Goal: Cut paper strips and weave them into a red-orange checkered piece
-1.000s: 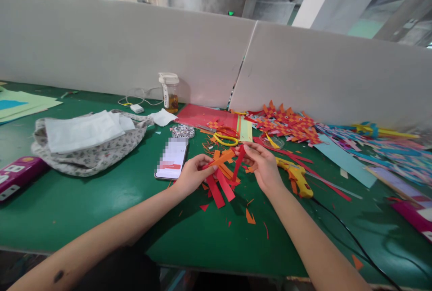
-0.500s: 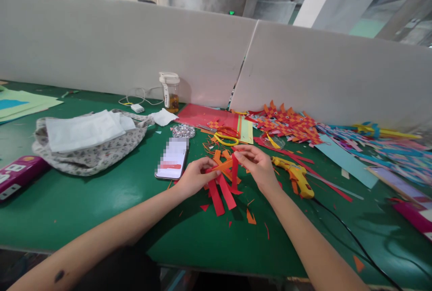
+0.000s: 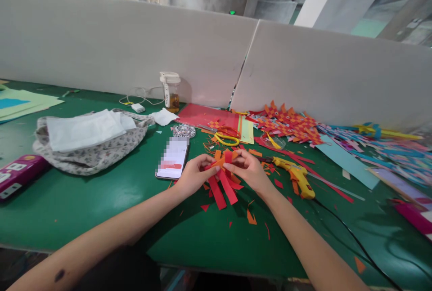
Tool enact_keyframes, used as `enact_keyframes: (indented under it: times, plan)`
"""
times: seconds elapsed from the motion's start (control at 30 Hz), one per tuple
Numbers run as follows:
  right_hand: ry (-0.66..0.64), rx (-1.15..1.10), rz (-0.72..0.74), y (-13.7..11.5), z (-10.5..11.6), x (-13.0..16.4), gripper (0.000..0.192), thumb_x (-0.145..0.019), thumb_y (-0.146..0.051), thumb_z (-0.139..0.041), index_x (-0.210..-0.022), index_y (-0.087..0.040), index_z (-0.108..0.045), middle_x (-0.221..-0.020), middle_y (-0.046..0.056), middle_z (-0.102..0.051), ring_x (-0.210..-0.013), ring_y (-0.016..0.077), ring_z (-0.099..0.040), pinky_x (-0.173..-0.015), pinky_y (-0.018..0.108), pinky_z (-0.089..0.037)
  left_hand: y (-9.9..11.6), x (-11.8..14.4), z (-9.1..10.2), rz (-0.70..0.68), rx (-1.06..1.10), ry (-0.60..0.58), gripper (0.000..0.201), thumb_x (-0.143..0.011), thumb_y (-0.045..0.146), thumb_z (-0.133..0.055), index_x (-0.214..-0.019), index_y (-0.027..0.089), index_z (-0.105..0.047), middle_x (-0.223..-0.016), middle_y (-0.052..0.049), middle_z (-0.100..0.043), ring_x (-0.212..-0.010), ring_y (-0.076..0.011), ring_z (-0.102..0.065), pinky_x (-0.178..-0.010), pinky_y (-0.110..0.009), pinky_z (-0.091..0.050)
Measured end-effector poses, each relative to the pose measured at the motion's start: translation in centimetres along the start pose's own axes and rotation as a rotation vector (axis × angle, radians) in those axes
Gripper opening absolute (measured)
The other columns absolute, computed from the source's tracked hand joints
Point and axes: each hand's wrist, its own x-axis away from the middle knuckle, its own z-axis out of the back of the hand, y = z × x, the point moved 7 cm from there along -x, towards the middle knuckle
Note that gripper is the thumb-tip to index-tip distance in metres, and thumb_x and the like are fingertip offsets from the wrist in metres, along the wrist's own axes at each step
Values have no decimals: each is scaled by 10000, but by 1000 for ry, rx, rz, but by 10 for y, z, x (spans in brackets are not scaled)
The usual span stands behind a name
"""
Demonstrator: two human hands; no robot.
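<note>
My left hand pinches the left side of a bundle of crossing red and orange paper strips. From the right, my right hand closes its thumb and fingers on the same strips, near an upright red piece. Two red ends hang down toward me between the hands. My fingertips hide part of where the strips cross. Paper scraps in orange and red lie around the hands on the green table. Just right of my right hand lies a yellow hot glue gun.
A phone lies left of my hands, beyond it a cloth bag. Yellow-handled scissors rest behind the strips, near a lidded drink bottle. Woven paper pieces are heaped at back right. The glue gun's cord runs to the front right.
My right hand has moved slightly left and down, closer to my left hand. The red strip it held upright now lies against the orange strips between both hands.
</note>
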Motion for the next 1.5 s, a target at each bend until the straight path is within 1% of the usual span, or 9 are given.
enact_keyframes:
  times: [0.1,0.23,0.43,0.7,0.9,1.13,1.3,1.37,1.5]
  plan:
    - [57,35,16,-2,4,0,331,-632,-404,-722,-833,-186,-576,-770,23,-664,-738,170,-628,-714,310,-485,1,0,0,-2,30,10,261,-706,369,-668,-797,170,-527,-643,35,-607,-572,-90,-583,-512,-176,-402]
    - [56,104,46,-3,5,0,258,-659,-421,-695,-728,-176,-647,-761,28,-673,-714,167,-622,-688,300,-489,-1,0,2,17,62,29,289,-685,384,-682,-799,169,-526,-662,24,-619,-608,-114,-613,-538,-194,-426]
    - [74,95,37,-3,6,1,281,-696,-452,-656,-776,-184,-676,-727,32,-684,-694,189,-636,-664,317,-499,-3,0,1,31,68,16,309,-684,403,-681,-816,170,-526,-676,0,-641,-631,-141,-634,-537,-206,-440]
    - [-52,300,93,-16,-5,7,235,-742,-408,-624,-800,-199,-713,-830,47,-717,-766,218,-650,-708,332,-490,-4,0,4,21,-10,22,309,-726,430,-637,-846,163,-540,-703,-19,-653,-620,-128,-616,-519,-194,-434]
    - [-10,346,90,-12,-1,5,220,-730,-401,-629,-769,-204,-716,-789,40,-718,-732,217,-653,-675,324,-489,-4,2,-1,81,-12,-7,341,-695,450,-658,-864,174,-551,-723,-7,-639,-599,-107,-591,-498,-181,-440]
    - [-31,342,101,-14,-3,5,220,-736,-395,-615,-761,-198,-709,-797,43,-705,-712,195,-629,-656,306,-474,-5,1,1,72,6,10,329,-704,456,-646,-832,168,-553,-582,38,-556,-450,-56,-471,-426,-157,-344]
    - [-40,331,48,-11,-3,4,281,-725,-463,-615,-722,-188,-674,-712,29,-671,-628,159,-584,-578,275,-450,-4,1,2,62,18,23,320,-691,437,-663,-803,170,-528,-567,39,-568,-444,-61,-477,-435,-166,-331]
    - [-59,289,29,-9,-4,4,289,-725,-469,-615,-712,-182,-649,-699,25,-656,-630,152,-583,-583,269,-452,-4,1,2,69,28,18,326,-693,443,-659,-806,170,-522,-565,42,-566,-439,-61,-477,-435,-168,-332]
    - [-135,107,-40,0,-10,4,308,-675,-411,-686,-863,-193,-580,-818,22,-666,-766,169,-628,-682,282,-482,-3,2,1,66,36,21,330,-694,447,-657,-804,172,-511,-534,59,-538,-402,-46,-435,-407,-159,-293]
